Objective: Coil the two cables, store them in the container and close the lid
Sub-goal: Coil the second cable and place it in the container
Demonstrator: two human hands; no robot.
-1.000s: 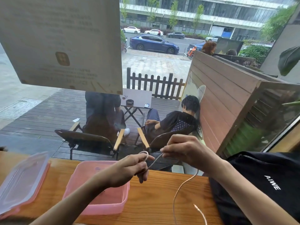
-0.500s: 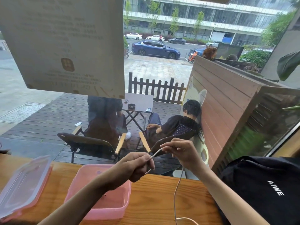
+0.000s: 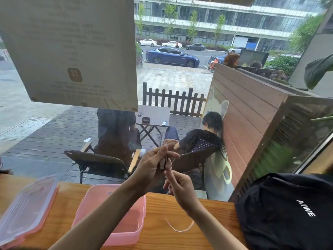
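Note:
Both hands are raised above the wooden counter, in front of the window. My left hand grips a small coil of thin white cable between thumb and fingers. Just below and to its right, my right hand pinches the same cable; the cable's loose tail hangs down and curls on the counter. An open pink container stands on the counter under my left forearm. Its clear lid with pink rim lies at the far left. A second cable is not visible.
A black bag with white lettering fills the counter's right side. A window pane directly behind the counter shows a deck with seated people. A paper sheet is stuck on the glass at upper left.
My left hand rose and turned, holding the coil higher. My right hand dropped below it and moved closer. The loose tail has shortened and now curls on the counter.

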